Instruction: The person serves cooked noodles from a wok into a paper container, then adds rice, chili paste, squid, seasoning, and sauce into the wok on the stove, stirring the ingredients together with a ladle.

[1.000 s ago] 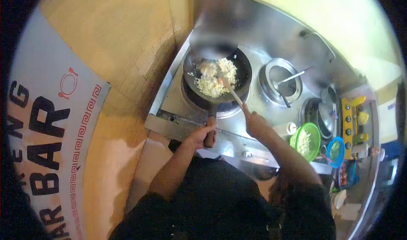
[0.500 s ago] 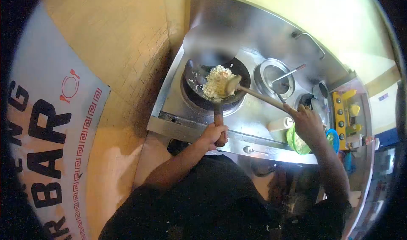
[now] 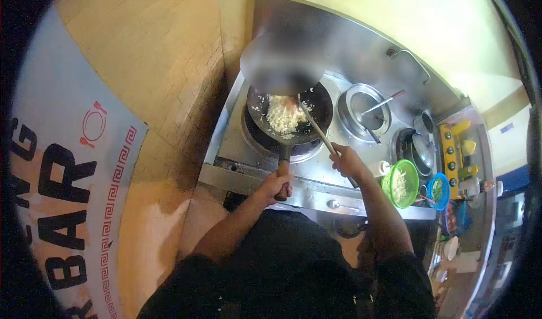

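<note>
Head view: report the state of the left hand (image 3: 276,186).

Fingers wrapped around the wok handle (image 3: 284,165). The wok (image 3: 321,109) sits ahead of these fingers, containing grainy food (image 3: 285,118).

And the right hand (image 3: 348,162)?

Fingers closed around the long-handled utensil (image 3: 320,132). Its far end, blurred, reaches into the wok, ahead and left of those fingers.

Adjacent items?

Green basket (image 3: 416,182), holding pale shreds (image 3: 400,187): near, to the right of the right-hand fingers.
</note>
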{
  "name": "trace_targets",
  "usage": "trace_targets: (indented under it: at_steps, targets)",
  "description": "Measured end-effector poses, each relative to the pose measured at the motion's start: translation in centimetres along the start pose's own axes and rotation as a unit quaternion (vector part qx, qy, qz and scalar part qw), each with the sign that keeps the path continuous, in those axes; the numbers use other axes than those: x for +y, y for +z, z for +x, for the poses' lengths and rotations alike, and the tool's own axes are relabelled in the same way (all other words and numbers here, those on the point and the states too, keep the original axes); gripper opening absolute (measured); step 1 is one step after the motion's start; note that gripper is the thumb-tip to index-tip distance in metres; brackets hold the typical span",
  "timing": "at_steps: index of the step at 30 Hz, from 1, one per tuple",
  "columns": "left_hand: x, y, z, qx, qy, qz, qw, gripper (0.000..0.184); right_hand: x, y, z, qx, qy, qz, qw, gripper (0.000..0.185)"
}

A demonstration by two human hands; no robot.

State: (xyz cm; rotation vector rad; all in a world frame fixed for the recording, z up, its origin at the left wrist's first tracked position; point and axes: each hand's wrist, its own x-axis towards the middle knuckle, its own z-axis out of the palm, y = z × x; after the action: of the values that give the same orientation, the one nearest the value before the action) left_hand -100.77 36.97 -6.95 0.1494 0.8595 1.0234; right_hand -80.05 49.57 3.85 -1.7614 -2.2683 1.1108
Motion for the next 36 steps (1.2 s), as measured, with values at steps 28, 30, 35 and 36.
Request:
trace_targets:
  at_steps: [28,30,35,36]
  targets:
    - [-0.4,1.0,-0.2,-0.011,0.022,0.003,1.0,0.011,-0.4,1.9,-0.2,0.114,-0.037,-0.18,0.976,0.053]
    - [0.0,0.4,0.0,-0.012,0.01,0.021,1.0,0.01,0.0,3.3,1.8,0.078,-0.041,-0.192,0.977,0.054]
    - [0.6,0.5,-1.6,0.023,0.005,0.148,0.989,0.01,-0.4,0.4,-5.3,0.011,-0.068,-0.294,0.953,0.056]
    - [0.8,3.6,-3.6,0.017,0.007,0.07,0.997,0.011,-0.2,-0.8,-5.9,0.025,-0.062,-0.284,0.957,0.054]
